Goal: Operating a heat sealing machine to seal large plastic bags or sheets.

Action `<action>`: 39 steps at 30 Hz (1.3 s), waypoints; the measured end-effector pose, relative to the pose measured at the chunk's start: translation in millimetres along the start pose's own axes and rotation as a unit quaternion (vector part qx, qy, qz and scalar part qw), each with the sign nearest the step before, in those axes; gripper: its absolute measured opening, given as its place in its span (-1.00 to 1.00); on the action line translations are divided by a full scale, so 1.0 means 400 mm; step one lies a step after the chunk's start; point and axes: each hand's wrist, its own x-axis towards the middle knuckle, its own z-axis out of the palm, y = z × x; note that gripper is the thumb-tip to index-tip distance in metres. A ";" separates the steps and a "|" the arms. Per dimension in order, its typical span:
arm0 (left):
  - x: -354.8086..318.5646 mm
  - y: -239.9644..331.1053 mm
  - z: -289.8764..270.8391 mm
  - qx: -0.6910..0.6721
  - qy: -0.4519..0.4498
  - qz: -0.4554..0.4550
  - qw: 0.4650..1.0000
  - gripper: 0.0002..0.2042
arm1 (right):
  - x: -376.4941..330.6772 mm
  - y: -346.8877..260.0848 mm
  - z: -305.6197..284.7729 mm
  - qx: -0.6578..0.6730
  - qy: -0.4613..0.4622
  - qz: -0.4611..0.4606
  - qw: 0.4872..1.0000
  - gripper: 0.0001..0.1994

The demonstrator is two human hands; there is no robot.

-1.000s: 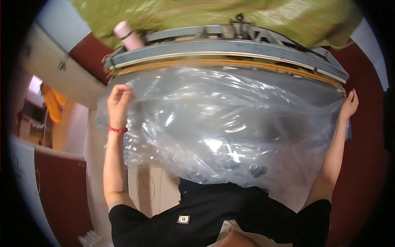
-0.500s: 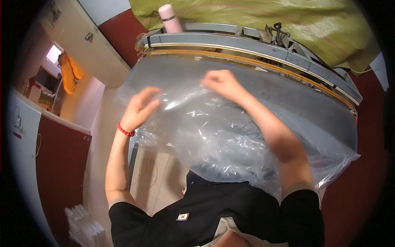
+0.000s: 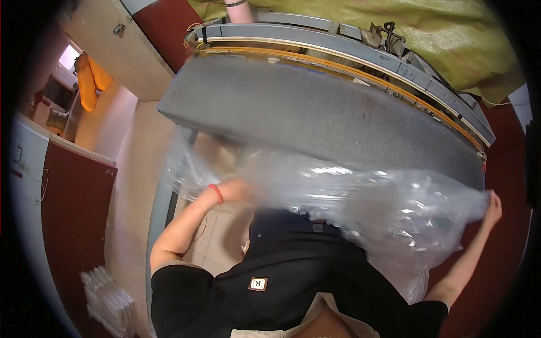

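A large clear plastic sheet (image 3: 394,200) is bunched and stretched across in front of my body, along the near side of the grey-topped table (image 3: 270,96). At the far right, my right hand (image 3: 493,208) is closed on the sheet's gathered corner. On the left, my left hand (image 3: 234,190) is up against the film, a red bead bracelet (image 3: 216,194) on its wrist. Its fingers are smeared by motion and partly lost in the plastic, so their grip does not show. A loose part of the sheet hangs left of that hand.
A long metal frame with an orange strip (image 3: 315,59) runs along the table's far edge. Behind it are a pink bottle (image 3: 239,12), a metal clamp (image 3: 390,35) and a yellow-green tarp (image 3: 451,45). Stacked clear plastic bundles (image 3: 110,301) lie at lower left, near an open door (image 3: 121,45).
The sheet has come off most of the grey tabletop toward me. My right hand has swung far right and nearer, now gripping its corner; my left hand has moved nearer and rightward.
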 end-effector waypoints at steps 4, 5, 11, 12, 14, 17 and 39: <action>-0.075 -0.088 -0.077 0.271 -0.007 -0.191 0.943 -0.77 | -0.010 0.181 -0.258 -0.131 0.138 0.110 0.976 -0.61; -0.112 -0.136 -0.100 0.361 -0.030 -0.260 0.895 -0.76 | -0.027 0.176 -0.265 -0.098 0.187 0.145 0.967 -0.59; -0.367 -0.280 -0.388 0.434 0.143 -0.474 0.752 -0.80 | -0.038 0.317 -0.254 0.009 0.162 0.197 0.967 -0.62; -0.430 -0.272 -0.443 0.417 0.185 -0.524 0.719 -0.80 | -0.044 0.240 -0.158 -0.022 0.126 0.215 0.968 -0.64; -0.569 -0.296 -0.549 0.392 0.241 -0.609 0.646 -0.78 | -0.017 0.216 -0.049 -0.037 0.037 0.093 0.994 -0.69; -0.692 -0.262 -0.715 0.300 0.529 -0.558 0.565 -0.76 | 0.038 0.187 0.078 0.057 0.008 0.036 0.998 -0.73; -0.395 0.077 -1.098 0.107 0.881 0.127 0.444 -0.81 | 0.162 0.321 0.142 -0.039 0.045 0.122 0.991 -0.67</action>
